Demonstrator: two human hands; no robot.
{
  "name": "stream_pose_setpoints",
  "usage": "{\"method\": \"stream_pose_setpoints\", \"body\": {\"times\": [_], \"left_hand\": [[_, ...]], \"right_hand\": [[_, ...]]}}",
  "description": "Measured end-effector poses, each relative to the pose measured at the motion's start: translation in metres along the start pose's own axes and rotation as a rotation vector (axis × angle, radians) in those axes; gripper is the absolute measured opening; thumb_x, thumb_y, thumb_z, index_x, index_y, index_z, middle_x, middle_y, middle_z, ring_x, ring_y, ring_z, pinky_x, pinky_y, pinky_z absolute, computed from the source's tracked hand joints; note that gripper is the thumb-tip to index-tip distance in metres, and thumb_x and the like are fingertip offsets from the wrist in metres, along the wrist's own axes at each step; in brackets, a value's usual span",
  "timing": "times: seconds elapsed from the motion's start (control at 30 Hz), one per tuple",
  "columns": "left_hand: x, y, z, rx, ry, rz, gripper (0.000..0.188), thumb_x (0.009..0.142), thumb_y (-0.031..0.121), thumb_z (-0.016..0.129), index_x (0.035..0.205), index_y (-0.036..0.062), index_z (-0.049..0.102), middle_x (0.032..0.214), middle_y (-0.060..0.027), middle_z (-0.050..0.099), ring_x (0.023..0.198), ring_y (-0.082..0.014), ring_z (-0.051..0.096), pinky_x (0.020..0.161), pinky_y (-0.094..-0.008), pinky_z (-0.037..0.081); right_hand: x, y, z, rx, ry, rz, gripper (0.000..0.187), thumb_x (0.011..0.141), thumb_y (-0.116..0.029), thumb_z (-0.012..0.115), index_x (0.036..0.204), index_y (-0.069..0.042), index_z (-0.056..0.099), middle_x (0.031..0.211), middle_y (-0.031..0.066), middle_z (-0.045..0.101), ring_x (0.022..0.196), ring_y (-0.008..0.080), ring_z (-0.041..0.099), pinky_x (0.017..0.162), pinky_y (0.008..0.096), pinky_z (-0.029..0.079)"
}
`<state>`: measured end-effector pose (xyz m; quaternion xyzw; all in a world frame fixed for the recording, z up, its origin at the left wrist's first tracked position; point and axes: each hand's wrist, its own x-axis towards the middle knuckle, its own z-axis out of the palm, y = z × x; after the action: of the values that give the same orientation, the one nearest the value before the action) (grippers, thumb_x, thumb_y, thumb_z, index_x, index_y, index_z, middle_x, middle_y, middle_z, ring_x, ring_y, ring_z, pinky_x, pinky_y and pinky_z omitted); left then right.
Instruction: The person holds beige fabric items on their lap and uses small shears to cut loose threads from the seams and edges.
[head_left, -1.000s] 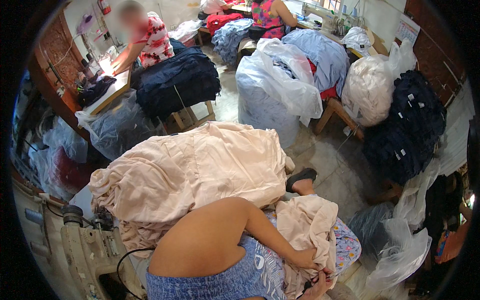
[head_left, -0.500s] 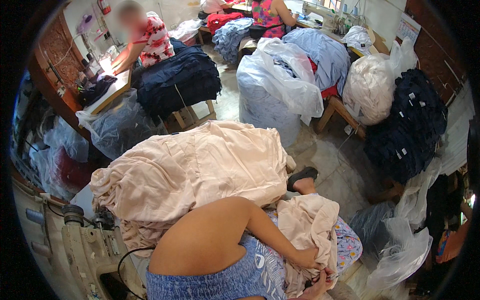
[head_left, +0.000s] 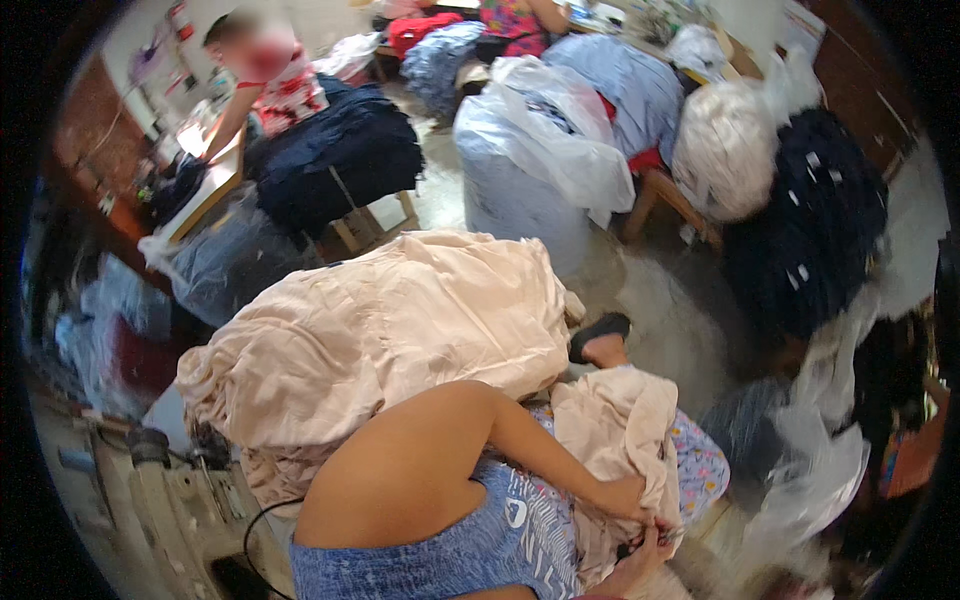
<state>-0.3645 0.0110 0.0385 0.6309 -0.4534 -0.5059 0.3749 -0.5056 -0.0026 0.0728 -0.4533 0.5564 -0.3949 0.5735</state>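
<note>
A pale pink-beige garment (head_left: 620, 415) lies bunched over my lap, on top of my flowered clothing. My left hand (head_left: 626, 496) is closed on a fold of it at the lower right. Just below, my right hand (head_left: 645, 562) pinches the edge of the same cloth, so the two hands nearly touch. Between my fingers a small dark patch shows, too small to name. Beyond my left arm rises a big heap of the same pale fabric (head_left: 400, 320).
A sewing machine (head_left: 170, 500) stands at my lower left, with a black cable beside it. Ahead are a dark garment stack (head_left: 340, 150) and a plastic-wrapped bundle (head_left: 525, 170). Clear plastic (head_left: 810, 480) lies at right. A co-worker (head_left: 270, 85) sits far left, another person (head_left: 515, 25) at the back.
The view has shifted a little, and the surroundings blur. Both hands stay on the garment, close together. At far left, the co-worker's head and body have turned slightly.
</note>
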Motion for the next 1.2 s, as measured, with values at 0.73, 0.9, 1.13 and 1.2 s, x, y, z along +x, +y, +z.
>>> {"method": "stream_pose_setpoints", "body": {"times": [0.73,0.9,1.13,1.2], "left_hand": [[0.005,0.076,-0.055,-0.735,-0.320,-0.156,0.025,0.077,0.008,0.067,0.097,-0.0011,0.056,0.087,-0.0045,0.061,0.079,-0.0134,0.059,0.067,-0.0246,0.049],[0.000,0.082,-0.064,-0.774,-0.352,-0.086,0.024,0.075,0.004,0.068,0.096,-0.0008,0.057,0.088,-0.0062,0.062,0.077,-0.0131,0.060,0.069,-0.0250,0.050],[0.000,0.076,-0.067,-0.782,-0.388,-0.151,0.037,0.072,0.005,0.071,0.105,0.0027,0.053,0.097,-0.0055,0.060,0.090,-0.0154,0.058,0.079,-0.0288,0.047],[-0.001,0.076,-0.066,-0.783,-0.361,-0.118,0.037,0.073,0.005,0.070,0.105,0.0022,0.053,0.098,-0.0058,0.059,0.091,-0.0156,0.058,0.080,-0.0294,0.047]], "right_hand": [[-0.014,-0.061,0.006,-0.128,-0.044,-0.188,0.018,0.077,-0.011,0.065,0.091,-0.004,0.058,0.071,-0.0062,0.051,0.056,-0.0002,0.036,0.050,0.0159,0.029],[-0.009,-0.064,0.020,-0.174,-0.051,-0.236,0.018,0.075,-0.010,0.066,0.090,-0.002,0.059,0.069,-0.0048,0.053,0.052,-0.0001,0.035,0.047,0.0163,0.029],[-0.010,-0.060,0.023,-0.177,0.000,-0.278,0.009,0.076,-0.004,0.063,0.082,-0.002,0.057,0.063,-0.0045,0.054,0.051,0.0000,0.039,0.046,0.0169,0.031],[-0.012,-0.058,0.023,-0.172,-0.003,-0.252,0.009,0.076,-0.004,0.063,0.082,-0.002,0.057,0.064,-0.0039,0.054,0.052,0.0000,0.040,0.046,0.0168,0.032]]}}
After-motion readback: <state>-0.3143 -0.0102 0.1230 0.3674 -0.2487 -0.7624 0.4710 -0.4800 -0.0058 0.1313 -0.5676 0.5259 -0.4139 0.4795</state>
